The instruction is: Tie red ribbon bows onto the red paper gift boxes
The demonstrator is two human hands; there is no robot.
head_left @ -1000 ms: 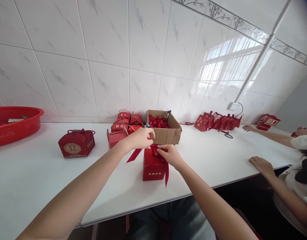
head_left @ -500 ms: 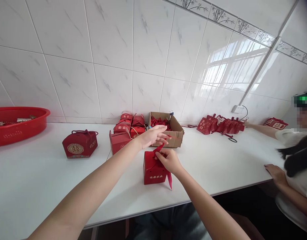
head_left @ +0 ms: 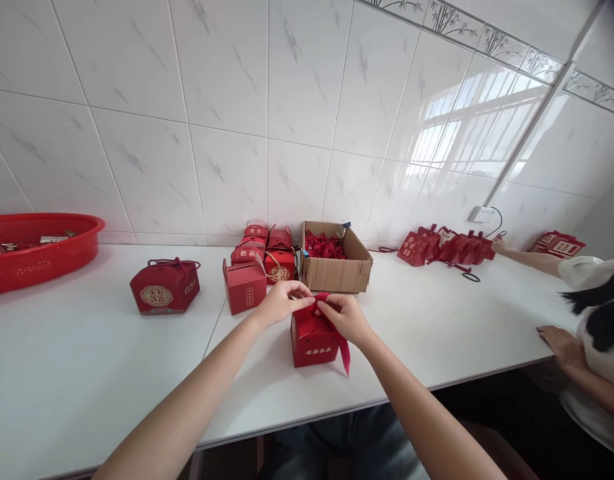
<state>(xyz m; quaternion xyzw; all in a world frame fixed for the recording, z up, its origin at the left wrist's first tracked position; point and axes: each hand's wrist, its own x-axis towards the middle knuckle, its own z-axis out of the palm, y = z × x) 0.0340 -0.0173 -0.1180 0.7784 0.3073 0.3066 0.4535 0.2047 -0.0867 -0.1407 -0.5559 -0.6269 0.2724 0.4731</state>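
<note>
Left hand (head_left: 285,303): spread open and clear of the ribbon half a second ago, now back at the red ribbon (head_left: 345,359), thus a two-handed hold; thumb and forefinger nearly closed, ribbon apparently pinched between. Right hand (head_left: 351,318): ribbon pinched likewise, tips close to the left's. Forearms converging, palms downward. Red box (head_left: 315,348): upright on worktop (head_left: 257,393), directly beneath both.

1. Packing workroom, by its look.
2. Cardboard carton (head_left: 337,275), open, filled with red ribbons (head_left: 324,247).
3. Red gift boxes (head_left: 247,285), left of the carton.
4. Row of red packets (head_left: 439,248), right of the carton.
5. Long white table (head_left: 427,327), under the carton.
6. Tiled wall (head_left: 227,160), behind the carton.
7. Co-worker (head_left: 599,363), far right of the carton.
</note>
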